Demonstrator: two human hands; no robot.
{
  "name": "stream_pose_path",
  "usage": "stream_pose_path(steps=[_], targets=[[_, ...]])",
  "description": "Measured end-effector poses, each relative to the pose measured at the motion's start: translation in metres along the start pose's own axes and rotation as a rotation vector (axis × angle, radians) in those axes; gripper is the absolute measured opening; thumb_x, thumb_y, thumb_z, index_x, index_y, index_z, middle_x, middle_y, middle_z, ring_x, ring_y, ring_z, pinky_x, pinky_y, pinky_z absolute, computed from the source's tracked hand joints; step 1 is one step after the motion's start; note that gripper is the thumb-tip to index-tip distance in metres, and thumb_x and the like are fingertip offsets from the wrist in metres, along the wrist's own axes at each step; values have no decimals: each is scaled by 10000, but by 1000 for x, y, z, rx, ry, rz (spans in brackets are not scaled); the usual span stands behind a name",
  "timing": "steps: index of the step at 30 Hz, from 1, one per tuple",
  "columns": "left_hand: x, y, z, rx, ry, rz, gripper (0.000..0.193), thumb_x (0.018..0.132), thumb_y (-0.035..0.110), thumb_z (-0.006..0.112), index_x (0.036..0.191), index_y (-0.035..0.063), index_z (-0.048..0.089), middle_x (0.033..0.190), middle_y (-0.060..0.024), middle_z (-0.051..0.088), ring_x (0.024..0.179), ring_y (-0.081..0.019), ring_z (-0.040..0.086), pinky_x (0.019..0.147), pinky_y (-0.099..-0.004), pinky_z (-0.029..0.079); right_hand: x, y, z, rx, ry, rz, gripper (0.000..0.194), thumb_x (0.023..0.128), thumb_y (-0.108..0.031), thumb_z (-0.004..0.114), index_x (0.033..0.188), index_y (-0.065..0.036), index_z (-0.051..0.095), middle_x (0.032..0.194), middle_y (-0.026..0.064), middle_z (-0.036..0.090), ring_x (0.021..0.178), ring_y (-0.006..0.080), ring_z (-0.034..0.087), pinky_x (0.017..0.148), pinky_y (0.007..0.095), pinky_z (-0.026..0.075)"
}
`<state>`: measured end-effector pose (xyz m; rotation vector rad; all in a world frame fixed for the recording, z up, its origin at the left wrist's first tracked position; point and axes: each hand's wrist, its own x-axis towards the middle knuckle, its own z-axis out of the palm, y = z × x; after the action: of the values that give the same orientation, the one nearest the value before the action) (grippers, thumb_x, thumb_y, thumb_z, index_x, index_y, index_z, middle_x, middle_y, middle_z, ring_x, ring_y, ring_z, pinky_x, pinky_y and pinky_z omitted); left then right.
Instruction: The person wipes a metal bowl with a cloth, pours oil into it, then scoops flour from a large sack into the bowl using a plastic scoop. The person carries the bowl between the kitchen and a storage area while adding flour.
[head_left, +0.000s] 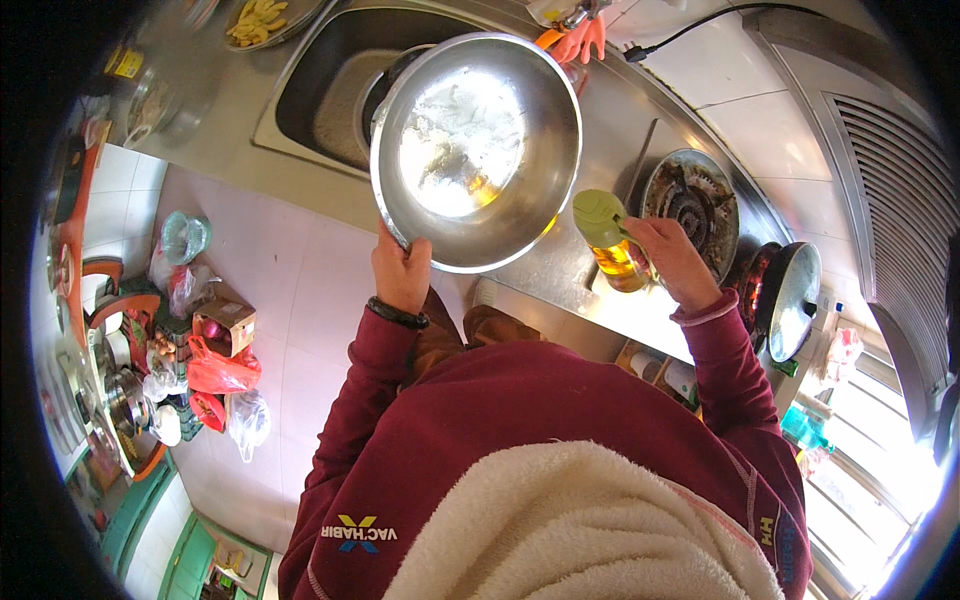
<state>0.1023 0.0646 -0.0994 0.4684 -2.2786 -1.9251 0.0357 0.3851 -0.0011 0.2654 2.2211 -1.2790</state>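
My left hand (403, 276) grips the near rim of a large stainless steel bowl (536, 150), held tilted over the counter and the sink's right edge. White powder-like matter and a little yellow liquid seem to lie in it, though glare hides much of its bottom. Beside it, to the right, my right hand (671, 255) holds the handle of an oil pot (616, 266) with a green lid and clear body, partly filled with golden oil. The pot stands apart from the bowl, above the counter; whether it touches the surface I cannot tell.
Behind the bowl is a sink (300, 112) with a dark pan in it. A gas burner (690, 214) lies right of the oil pot, with a lidded pan (795, 300) beyond. Coral rubber gloves (583, 41) hang near the tap. Bags and a cardboard box (232, 322) stand at left.
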Motion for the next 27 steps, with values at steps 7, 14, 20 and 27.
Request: stream_pose_path(steps=[7, 14, 20, 27], targets=[[3, -3, 4, 90, 1, 149, 404, 793, 20, 473, 1192, -32, 442, 839, -133, 631, 678, -174, 599, 620, -276, 471, 4, -2, 9, -106, -26, 61, 444, 896, -358, 529, 633, -3, 574, 521, -32, 413, 485, 69, 346, 459, 235, 268], [5, -10, 15, 36, -16, 97, 400, 790, 23, 477, 1186, -27, 452, 842, -120, 626, 685, -155, 587, 639, -274, 474, 5, -8, 21, -23, -182, 66, 389, 918, -290, 501, 638, -28, 563, 554, -22, 465, 529, 61, 409, 504, 232, 320], [7, -18, 21, 41, -37, 138, 411, 789, 32, 480, 1194, -27, 445, 860, -127, 624, 678, -165, 587, 637, -280, 477, 5, -16, 32, -63, -177, 71, 406, 912, -307, 514, 676, 15, 586, 556, -13, 479, 536, 66, 428, 497, 236, 342], [12, -25, 31, -15, -66, 200, 424, 786, 14, 484, 1205, -30, 436, 864, -115, 620, 687, -170, 587, 638, -285, 476, 5, -29, 38, -14, -225, 29, 420, 909, -334, 522, 693, 20, 591, 583, -7, 499, 545, 63, 427, 501, 227, 351]])
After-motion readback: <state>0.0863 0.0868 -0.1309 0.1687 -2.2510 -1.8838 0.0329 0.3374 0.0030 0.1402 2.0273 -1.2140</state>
